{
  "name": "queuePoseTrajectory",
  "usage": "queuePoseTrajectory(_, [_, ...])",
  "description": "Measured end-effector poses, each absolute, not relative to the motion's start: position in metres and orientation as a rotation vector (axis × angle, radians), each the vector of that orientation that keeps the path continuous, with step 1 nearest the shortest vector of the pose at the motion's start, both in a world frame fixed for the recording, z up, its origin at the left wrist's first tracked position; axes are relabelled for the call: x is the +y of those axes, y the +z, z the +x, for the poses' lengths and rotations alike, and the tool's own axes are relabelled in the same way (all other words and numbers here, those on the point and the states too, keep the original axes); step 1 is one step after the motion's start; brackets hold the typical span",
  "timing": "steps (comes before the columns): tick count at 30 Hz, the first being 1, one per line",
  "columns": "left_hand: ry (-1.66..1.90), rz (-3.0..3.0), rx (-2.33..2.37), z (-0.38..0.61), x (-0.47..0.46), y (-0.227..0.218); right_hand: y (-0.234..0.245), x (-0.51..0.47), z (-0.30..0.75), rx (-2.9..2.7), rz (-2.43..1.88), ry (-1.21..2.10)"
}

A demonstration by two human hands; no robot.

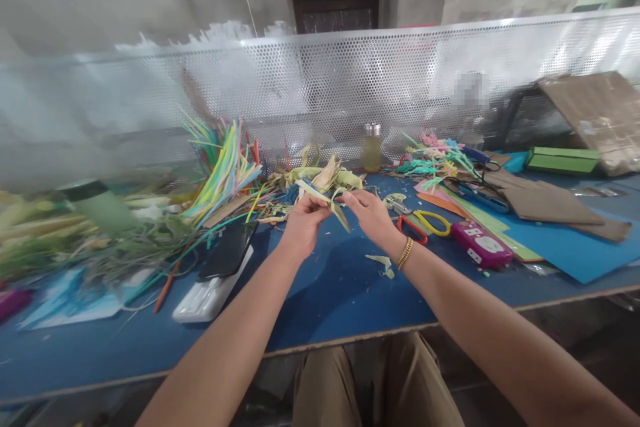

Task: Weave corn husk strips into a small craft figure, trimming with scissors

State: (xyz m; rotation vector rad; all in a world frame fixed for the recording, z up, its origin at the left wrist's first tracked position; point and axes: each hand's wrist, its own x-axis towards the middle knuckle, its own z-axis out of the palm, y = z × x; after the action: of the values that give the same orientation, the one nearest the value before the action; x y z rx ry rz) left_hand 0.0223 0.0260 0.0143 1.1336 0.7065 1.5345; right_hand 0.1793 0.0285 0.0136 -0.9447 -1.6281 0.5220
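Observation:
Both my hands meet over the blue table (330, 287), pinching a pale green strip of husk or leaf (320, 195). My left hand (303, 221) is closed on the strip's left part. My right hand (371, 213), with a gold bracelet at the wrist, pinches its right end, and a loose tail hangs down between the hands. A heap of similar yellow-green husks (325, 177) lies just behind the hands. A small green scrap (383, 263) lies on the table under my right wrist.
Coloured strips (225, 160) fan out at the left beside a black phone (227, 250) on a white box. Red and yellow scissors (425, 223), a pink device (481, 245), coloured paper sheets and a small bottle (371, 147) lie at the right. A perforated metal screen (350, 80) backs the table.

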Motion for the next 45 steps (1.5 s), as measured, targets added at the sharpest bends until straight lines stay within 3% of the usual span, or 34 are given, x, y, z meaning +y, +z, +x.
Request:
queuePoseTrajectory(6, [1.416,1.228,0.750,0.025,0.027,0.008,0.011,0.032,0.176,-1.433,-0.829,0.799])
queuePoseTrajectory(14, [1.382,1.381,0.797,0.024,0.025,0.010,0.018,0.026,0.176,-1.452,-0.849,0.683])
queuePoseTrajectory(32, [1.372,1.306,0.885,0.019,0.031,0.005,0.013,0.032,0.184,-1.618,-0.945,0.952])
queuePoseTrajectory(41, [1.244,1.313,0.971,0.015,0.030,0.007,0.017,0.036,0.193,-1.674,-1.040,0.587])
queuePoseTrajectory(45, [1.249,1.276,0.963,0.016,0.029,0.007,0.014,0.037,0.191,-1.660,-1.110,0.711])
